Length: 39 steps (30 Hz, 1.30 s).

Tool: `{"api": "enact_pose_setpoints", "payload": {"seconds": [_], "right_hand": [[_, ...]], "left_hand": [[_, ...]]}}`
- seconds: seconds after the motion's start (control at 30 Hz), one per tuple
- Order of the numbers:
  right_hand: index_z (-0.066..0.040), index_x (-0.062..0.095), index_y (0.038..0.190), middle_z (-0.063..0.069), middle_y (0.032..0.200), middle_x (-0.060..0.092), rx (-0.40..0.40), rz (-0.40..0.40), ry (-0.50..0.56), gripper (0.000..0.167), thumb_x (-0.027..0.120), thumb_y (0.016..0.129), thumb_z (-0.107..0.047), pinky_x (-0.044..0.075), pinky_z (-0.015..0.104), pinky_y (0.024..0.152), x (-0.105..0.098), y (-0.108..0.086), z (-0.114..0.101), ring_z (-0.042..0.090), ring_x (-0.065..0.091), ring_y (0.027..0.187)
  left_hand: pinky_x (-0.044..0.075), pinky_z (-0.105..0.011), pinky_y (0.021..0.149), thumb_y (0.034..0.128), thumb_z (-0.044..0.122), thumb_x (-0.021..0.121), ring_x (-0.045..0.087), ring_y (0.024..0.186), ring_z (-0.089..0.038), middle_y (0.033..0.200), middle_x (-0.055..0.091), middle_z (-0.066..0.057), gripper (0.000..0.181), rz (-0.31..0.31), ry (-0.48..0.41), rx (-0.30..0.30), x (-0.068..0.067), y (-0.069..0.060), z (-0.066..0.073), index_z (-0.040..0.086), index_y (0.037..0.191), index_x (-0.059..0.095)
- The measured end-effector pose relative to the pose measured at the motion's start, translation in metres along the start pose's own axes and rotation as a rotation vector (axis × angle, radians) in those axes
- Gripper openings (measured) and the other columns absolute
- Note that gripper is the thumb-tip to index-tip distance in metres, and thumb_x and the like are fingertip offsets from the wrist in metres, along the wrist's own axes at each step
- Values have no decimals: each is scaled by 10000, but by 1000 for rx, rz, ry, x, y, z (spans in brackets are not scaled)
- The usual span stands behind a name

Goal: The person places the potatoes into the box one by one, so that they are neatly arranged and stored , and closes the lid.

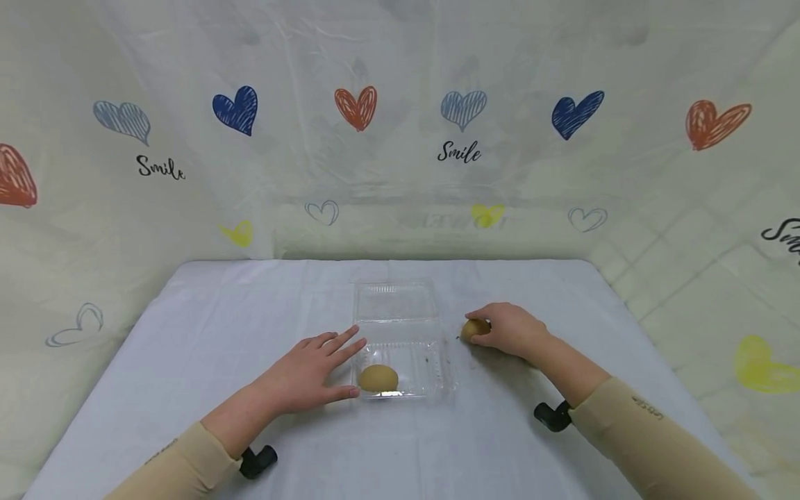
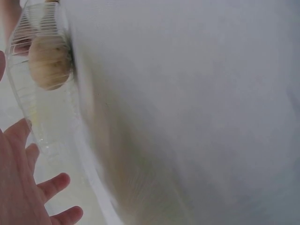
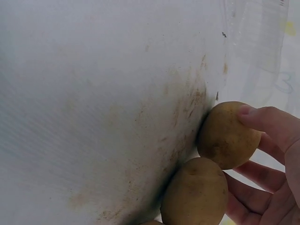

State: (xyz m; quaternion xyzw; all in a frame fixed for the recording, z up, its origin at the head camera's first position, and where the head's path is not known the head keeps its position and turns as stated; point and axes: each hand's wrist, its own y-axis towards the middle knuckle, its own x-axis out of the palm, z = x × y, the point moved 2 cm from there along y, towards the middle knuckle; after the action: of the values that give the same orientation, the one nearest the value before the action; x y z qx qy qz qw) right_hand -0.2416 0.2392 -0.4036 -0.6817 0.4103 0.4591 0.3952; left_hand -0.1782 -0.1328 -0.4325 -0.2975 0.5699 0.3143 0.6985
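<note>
A clear plastic clamshell box [image 1: 415, 371] lies with its lid [image 1: 395, 300] folded back on the table. Inside, at its near left, is a potato [image 1: 378, 378], seen through the ribbed wall in the left wrist view. My left hand [image 1: 312, 371] is spread at the box's left side, fingers straight; whether it touches the wall is hard to tell. To the right of the box, my right hand [image 1: 509, 332] grips another potato [image 3: 228, 135] between thumb and fingers. Beside that one sits a second loose potato [image 3: 194, 192], hidden behind the hand in the head view.
A white cloth covers the table [image 1: 400, 451]. Brown dirt smears [image 3: 192, 103] mark it near the loose potatoes. At the bottom edge of the right wrist view, a sliver of a further potato [image 3: 151, 223] shows. A patterned curtain [image 1: 400, 160] hangs behind the table.
</note>
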Motion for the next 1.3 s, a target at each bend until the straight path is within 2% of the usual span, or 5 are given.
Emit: {"api": "enact_pose_setpoints", "payload": {"seconds": [0.37,0.5,0.7,1.07,1.3], "right_hand": [[-88,677,1279,82,1224,677,-40,54,1,459,759,859,-253,503,461,895,0,-3,2,276,613,1103],[-89,670,1292,77,1234,671,-59,90,24,469,758,857,-240,495,471,910,-6,-5,1,260,617,1067],[-124,652,1325,62,1271,653,-57,101,58,485,751,869,-257,477,493,952,-18,-7,-5,262,603,1119],[-130,659,1313,15,1251,665,-175,126,140,473,758,863,-238,497,439,933,-26,-11,-34,218,606,1129],[-192,672,1294,-33,1273,649,-280,118,81,429,743,875,-251,501,413,953,-19,-8,-67,210,589,1192]], "left_hand": [[272,-530,1145,889,793,388,294,1452,-293,1663,106,68,877,-5,8,-1,1,0,-1,299,1594,217],[272,-532,1144,897,770,422,298,1450,-299,1662,125,51,867,3,4,3,0,-1,0,292,1593,226],[272,-534,1144,903,740,462,297,1451,-298,1661,133,46,853,7,2,4,-1,-1,1,296,1592,226],[264,-537,1147,901,740,467,291,1455,-300,1662,117,62,854,1,-1,-3,1,-1,0,300,1592,224],[270,-540,1144,899,741,470,289,1456,-297,1662,112,69,856,1,-3,-6,1,0,0,303,1592,226]]}}
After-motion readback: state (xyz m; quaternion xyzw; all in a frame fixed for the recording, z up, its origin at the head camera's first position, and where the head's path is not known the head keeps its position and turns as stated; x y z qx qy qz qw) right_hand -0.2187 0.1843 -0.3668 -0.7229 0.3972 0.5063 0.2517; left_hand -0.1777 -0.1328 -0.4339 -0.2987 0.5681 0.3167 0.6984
